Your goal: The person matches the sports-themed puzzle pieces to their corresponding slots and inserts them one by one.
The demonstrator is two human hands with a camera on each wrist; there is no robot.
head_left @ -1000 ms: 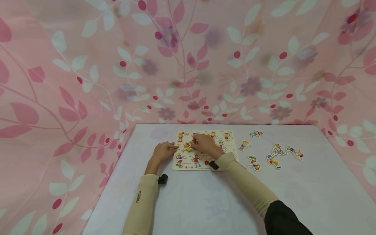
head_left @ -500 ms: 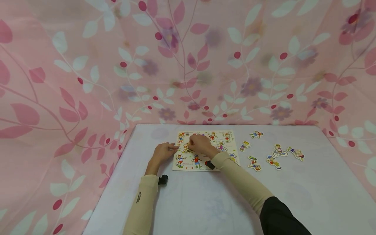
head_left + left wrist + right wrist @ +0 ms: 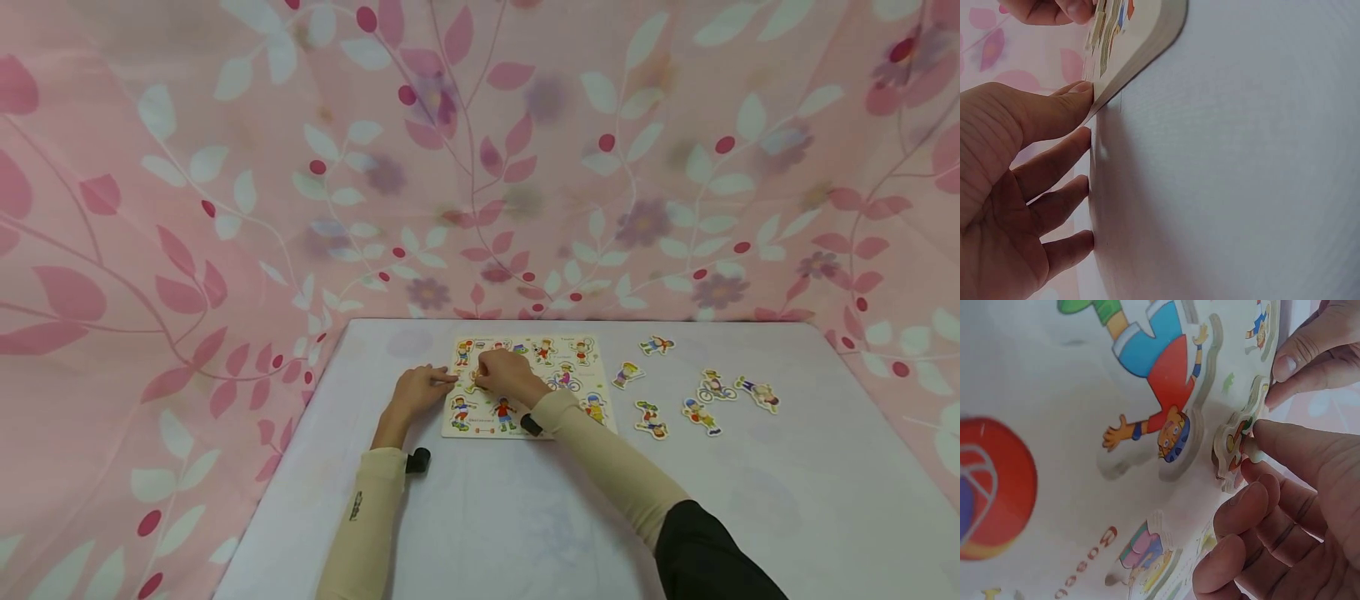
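Note:
A cream puzzle board [image 3: 491, 432] printed with children at sports lies on the white table. Over its left part, my right hand [image 3: 512, 375] pinches a cut-out puzzle piece [image 3: 1235, 447] by its small knob, thumb and forefinger on either side. That piece stands slightly proud of the board in the right wrist view; whether it is seated in a recess I cannot tell. My left hand [image 3: 420, 390] rests at the board's left edge. In the left wrist view the left thumb [image 3: 1063, 112] touches the board's edge, while the other fingers, spread, touch the tabletop.
Several loose puzzle pieces lie right of the board, among them a cyclist piece [image 3: 716, 386], a piece near the back [image 3: 657, 345] and one close to the board [image 3: 627, 375]. A pink floral cloth [image 3: 480, 167] hangs behind the table [image 3: 480, 517].
My right hand has shifted a little to the left across the board, still pinching the puzzle piece. The left hand and the loose pieces stay where they were.

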